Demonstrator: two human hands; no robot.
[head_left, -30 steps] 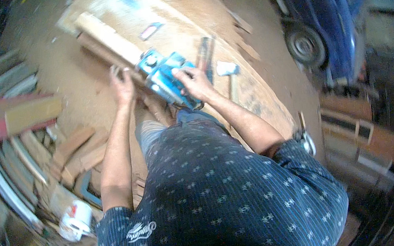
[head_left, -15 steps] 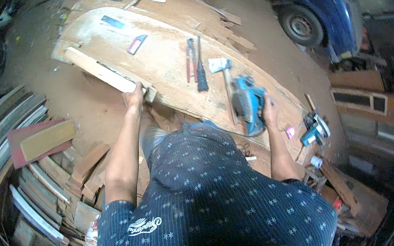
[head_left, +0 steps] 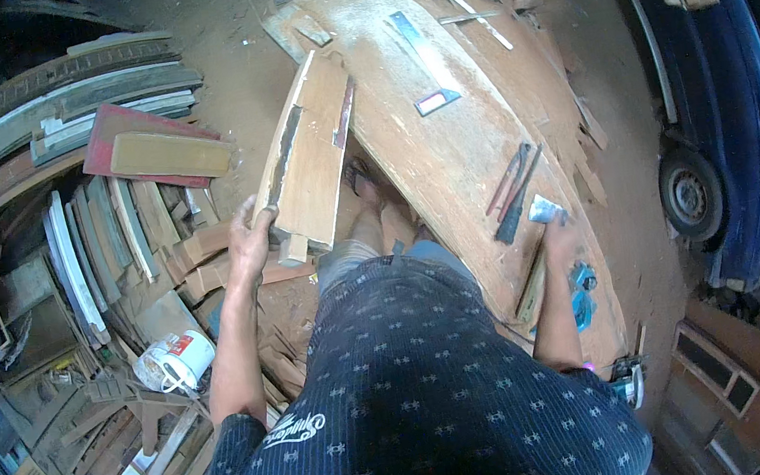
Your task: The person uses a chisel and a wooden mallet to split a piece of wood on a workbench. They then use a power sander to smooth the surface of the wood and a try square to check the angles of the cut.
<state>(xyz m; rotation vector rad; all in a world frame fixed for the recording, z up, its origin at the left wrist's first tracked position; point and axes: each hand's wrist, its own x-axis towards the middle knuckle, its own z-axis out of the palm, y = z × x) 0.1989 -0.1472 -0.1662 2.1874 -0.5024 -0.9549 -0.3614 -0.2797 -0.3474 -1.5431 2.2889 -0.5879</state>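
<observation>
My left hand [head_left: 249,241] is closed around the near end of a wooden board [head_left: 318,159], which has a dark slot along its edge and a short tenon. The board is tilted up beside the workbench top [head_left: 426,148]. My right hand [head_left: 562,243], smeared by motion, is at the pale head of a hammer-like tool [head_left: 544,209] with a wooden handle; its grip is unclear. A blue power planer [head_left: 584,298] rests on the bench, partly hidden by my right forearm. Red-handled pincers [head_left: 508,182] and a dark-handled tool [head_left: 510,224] lie nearby.
A try square [head_left: 437,101] lies farther up the bench. Stacked timber [head_left: 109,246] and a white bucket [head_left: 185,359] are on the left. A blue car [head_left: 729,91] stands at the right. Another power tool [head_left: 628,382] sits by the bench's near right end.
My right hand has let go of the planer, now resting on the bench, and moved to the hammer-like tool. My left hand has turned the board so its broad face shows. The view has swung.
</observation>
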